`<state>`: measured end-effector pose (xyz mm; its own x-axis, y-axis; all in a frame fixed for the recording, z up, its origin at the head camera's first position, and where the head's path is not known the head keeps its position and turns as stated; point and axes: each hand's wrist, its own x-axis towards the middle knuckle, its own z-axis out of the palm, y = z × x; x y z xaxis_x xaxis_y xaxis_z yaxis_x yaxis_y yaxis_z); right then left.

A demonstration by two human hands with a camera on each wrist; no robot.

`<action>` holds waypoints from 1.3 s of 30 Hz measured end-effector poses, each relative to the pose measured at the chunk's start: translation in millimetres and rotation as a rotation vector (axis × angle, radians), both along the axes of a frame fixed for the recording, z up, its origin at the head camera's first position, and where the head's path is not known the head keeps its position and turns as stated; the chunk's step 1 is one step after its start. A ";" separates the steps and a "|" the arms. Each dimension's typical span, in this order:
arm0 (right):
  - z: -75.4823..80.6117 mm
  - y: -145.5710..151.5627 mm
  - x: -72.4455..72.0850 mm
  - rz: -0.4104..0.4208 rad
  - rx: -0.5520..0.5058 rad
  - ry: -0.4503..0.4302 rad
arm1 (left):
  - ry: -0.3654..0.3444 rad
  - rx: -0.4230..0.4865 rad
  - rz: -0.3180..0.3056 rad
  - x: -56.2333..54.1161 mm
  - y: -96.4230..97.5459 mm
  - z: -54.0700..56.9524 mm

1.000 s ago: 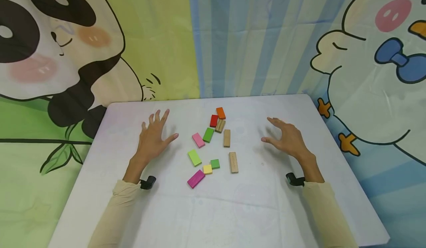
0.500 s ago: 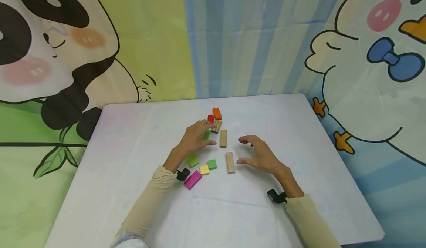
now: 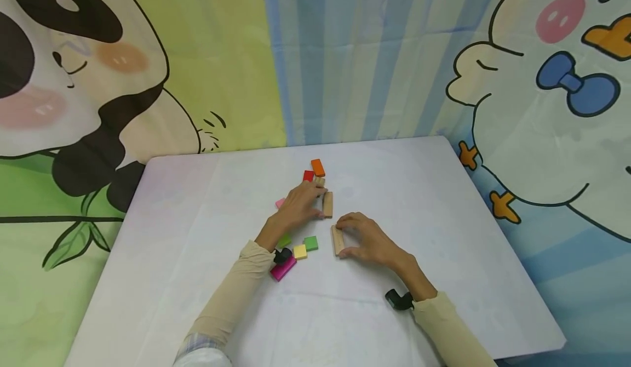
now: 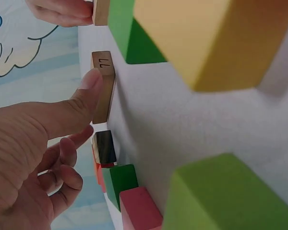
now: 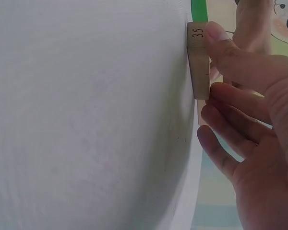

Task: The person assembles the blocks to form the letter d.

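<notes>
My right hand point(image 3: 367, 241) pinches a plain wooden block point(image 3: 337, 241) by its ends. The right wrist view shows the thumb at the end of this block point(image 5: 198, 62) marked 35. My left hand point(image 3: 298, 205) reaches over the coloured blocks, its thumb and forefinger spread around another wooden block point(image 3: 328, 205). In the left wrist view, the left thumb overlaps this block point(image 4: 103, 105), marked 77, with a fingertip just beyond its far end. The dark-striped wooden block point(image 3: 320, 182) and the red block point(image 3: 308, 176) lie just past the left fingers.
An orange block point(image 3: 317, 167) lies farthest back. A green block point(image 3: 311, 243), a yellow block point(image 3: 300, 252) and a magenta block point(image 3: 283, 269) lie near the left wrist. The left forearm partly hides a lime block point(image 3: 284, 240). A pink block point(image 3: 280, 203) shows beside the left hand. The white table point(image 3: 443, 191) meets printed curtains.
Both hands have come in from the table's sides toward the blocks. The right hand has closed in on the nearer wooden block; the left has moved to the farther one.
</notes>
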<state>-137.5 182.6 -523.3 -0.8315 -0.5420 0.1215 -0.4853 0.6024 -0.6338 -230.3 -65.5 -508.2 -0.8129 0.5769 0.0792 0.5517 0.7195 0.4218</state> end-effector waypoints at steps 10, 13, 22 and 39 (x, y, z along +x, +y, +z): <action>2.1 4.3 5.3 0.012 0.086 0.027 | -0.007 0.029 -0.005 -3.2 12.9 -8.3; 4.3 7.5 7.4 0.008 0.102 0.044 | -0.004 0.035 -0.004 -7.9 23.0 -9.0; 14.4 28.4 13.2 -0.072 0.171 0.034 | 0.009 -0.032 0.003 -23.1 64.3 -5.4; 15.9 51.3 11.8 -0.110 0.174 0.063 | -0.006 -0.064 0.008 -19.9 94.5 -2.4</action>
<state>-125.7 233.8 -507.5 -0.8806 -0.4656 0.0879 -0.4459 0.7518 -0.4858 -250.2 29.1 -510.6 -0.8182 0.5738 0.0374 0.5430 0.7496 0.3783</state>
